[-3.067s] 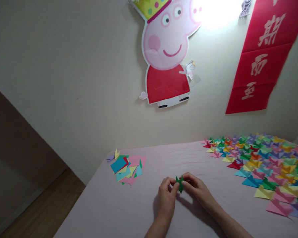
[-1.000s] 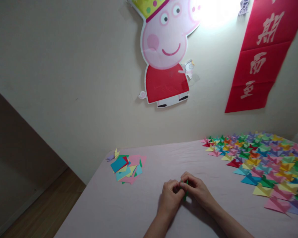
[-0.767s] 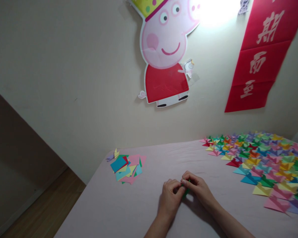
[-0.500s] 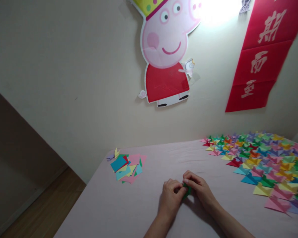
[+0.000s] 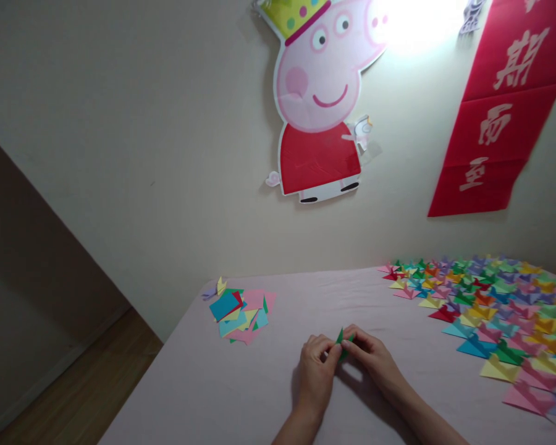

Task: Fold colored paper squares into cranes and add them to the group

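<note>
A small folded piece of green paper (image 5: 345, 351) is pinched between my two hands, just above the pale pink tabletop. My left hand (image 5: 318, 363) grips its left side between thumb and fingertips. On the right side, the thumb and fingers of my right hand (image 5: 369, 355) close on the same paper. One green point sticks up between the hands; my fingers cover much of the rest, so the full shape is hidden.
Loose coloured paper sheets (image 5: 241, 315) lie at the table's left, beside a small yellow folded piece (image 5: 221, 285). Rows of folded paper figures (image 5: 491, 309) cover the right side. Behind stands a wall with a cartoon pig cutout (image 5: 319, 154) and a red banner (image 5: 482, 136).
The green paper has turned, and a pointed tip now shows upright between my hands. Both hands keep hold of it. The whole view has shifted slightly.
</note>
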Motion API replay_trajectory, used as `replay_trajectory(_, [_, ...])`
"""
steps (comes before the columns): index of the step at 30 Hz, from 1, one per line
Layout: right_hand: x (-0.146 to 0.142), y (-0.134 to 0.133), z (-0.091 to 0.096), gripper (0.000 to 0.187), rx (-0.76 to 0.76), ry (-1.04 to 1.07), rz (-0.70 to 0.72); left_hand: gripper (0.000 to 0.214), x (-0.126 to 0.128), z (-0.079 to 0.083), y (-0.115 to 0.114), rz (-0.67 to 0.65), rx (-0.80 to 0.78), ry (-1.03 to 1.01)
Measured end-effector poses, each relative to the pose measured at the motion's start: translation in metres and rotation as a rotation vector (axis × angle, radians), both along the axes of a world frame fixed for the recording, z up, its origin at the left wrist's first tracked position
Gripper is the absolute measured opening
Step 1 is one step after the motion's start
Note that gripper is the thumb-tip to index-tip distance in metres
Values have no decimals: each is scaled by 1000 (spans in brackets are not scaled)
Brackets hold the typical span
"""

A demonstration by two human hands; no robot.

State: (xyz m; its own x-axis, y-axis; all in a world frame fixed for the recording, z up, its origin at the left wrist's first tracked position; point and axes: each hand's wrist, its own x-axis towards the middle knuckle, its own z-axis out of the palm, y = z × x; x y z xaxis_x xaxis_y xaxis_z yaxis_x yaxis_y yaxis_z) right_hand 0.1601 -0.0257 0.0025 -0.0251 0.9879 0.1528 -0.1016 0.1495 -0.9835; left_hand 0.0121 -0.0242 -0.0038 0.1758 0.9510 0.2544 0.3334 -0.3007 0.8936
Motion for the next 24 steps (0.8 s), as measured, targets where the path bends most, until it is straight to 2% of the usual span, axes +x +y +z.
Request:
replay_trajectory(4, [0,-1,5,39,5,-24,-38,26,2,-2,0,23,-20,52])
replay_trajectory(8, [0,-2,10,40,-9,-4,-46,15,2,-3,0,44,-44,20])
replay_trajectory(13, [0,-1,10,40,0,15,-66,12,1,-5,0,26,-51,46])
replay_trajectory(15, [1,-1,8,39,20,-32,-105,2,1,-2,-1,31,-52,31])
replay_trajectory(19, [2,-2,3,34,113,-221,-210,14,1,6,-3,98,5,-71])
replay_trajectory(24, [-1,-5,-3,26,217,-333,-162,6,2,8,-3,77,123,-145])
